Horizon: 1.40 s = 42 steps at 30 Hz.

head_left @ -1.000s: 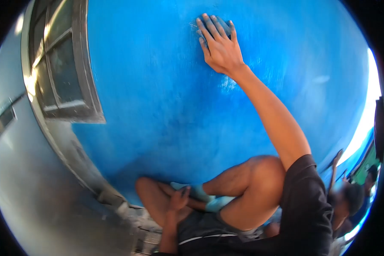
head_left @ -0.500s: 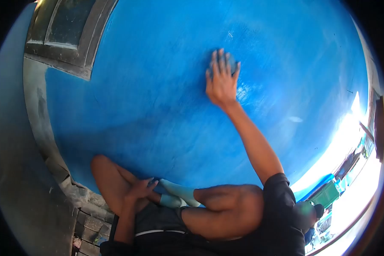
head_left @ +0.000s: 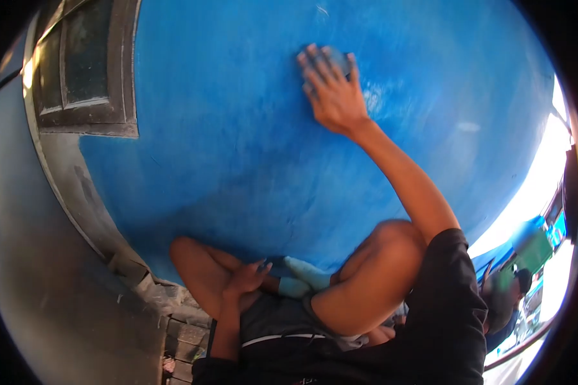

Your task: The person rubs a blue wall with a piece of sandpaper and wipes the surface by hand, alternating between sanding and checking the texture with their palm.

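Note:
Flat against the blue wall (head_left: 225, 128), my right hand (head_left: 331, 90) has its fingers spread over a roundish grey-blue pad (head_left: 339, 63). The pad shows between the thumb and fingers, and the palm hides the rest. My left hand (head_left: 245, 279) lies low over my lap by my bent leg, its fingers curled around something small and dark that I cannot make out.
A wood-framed window (head_left: 87, 70) is at the upper left, with a grey wall edge below it. Rough bricks (head_left: 189, 333) lie at the lower left. My socked feet (head_left: 305, 276) are near the wall's base. Another person in a dark cap (head_left: 523, 281) is at the right.
The view has shifted. My right hand and the pad are slightly higher in the view, with the hand tilted more to the left. My left hand stays at my lap.

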Each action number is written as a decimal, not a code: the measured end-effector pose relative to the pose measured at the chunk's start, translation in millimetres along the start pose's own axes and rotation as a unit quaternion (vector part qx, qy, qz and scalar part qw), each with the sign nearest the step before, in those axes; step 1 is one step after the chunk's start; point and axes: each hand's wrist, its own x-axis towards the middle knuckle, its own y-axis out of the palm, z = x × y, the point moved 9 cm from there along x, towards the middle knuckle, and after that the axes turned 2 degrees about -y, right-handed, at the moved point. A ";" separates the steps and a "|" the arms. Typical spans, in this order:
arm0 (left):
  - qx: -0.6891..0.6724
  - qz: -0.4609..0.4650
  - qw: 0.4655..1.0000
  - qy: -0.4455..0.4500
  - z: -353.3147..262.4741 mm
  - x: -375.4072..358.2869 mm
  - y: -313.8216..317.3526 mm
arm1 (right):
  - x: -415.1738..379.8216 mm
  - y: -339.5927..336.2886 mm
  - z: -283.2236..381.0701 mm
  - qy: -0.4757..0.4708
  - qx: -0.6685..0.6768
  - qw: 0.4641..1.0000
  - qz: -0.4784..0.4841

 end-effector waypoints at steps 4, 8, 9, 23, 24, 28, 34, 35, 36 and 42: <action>0.003 -0.047 0.999 0.002 -9.6 -8.9 -10.0 | 6.7 3.6 -7.0 -0.091 -0.001 0.995 0.045; 0.006 -0.051 0.997 0.059 1.5 2.6 6.7 | 18.0 13.8 -110.8 0.126 -0.084 0.988 0.040; -0.025 -0.028 0.998 0.041 -1.5 1.6 7.7 | 9.5 -1.9 -83.0 0.085 -0.026 0.996 0.008; 0.043 0.008 0.998 -0.050 -22.0 -11.9 -9.1 | -50.7 -14.5 -5.1 -0.088 0.043 0.993 0.066; 0.048 0.005 0.998 -0.046 -23.0 -12.4 -10.0 | -49.8 -17.4 -4.9 -0.085 0.039 0.994 0.062; 0.052 -0.003 0.998 -0.033 -20.7 -10.6 -9.3 | -43.6 -19.3 -6.7 -0.042 0.056 0.995 0.066; 0.046 -0.034 0.998 0.000 -20.8 -10.4 -9.4 | -34.8 -25.9 -9.9 0.004 0.083 0.997 0.010; 0.062 -0.046 0.997 0.018 -20.4 -9.0 -9.9 | -32.7 -29.0 -15.7 0.031 0.091 0.995 -0.005; 0.065 -0.048 0.997 0.021 -24.3 -10.5 -11.9 | -31.9 -31.7 -21.2 0.055 0.099 0.993 -0.020; 0.053 -0.049 0.997 0.012 -14.3 -7.8 -7.5 | -40.8 -18.4 -24.4 0.088 -0.008 0.996 -0.014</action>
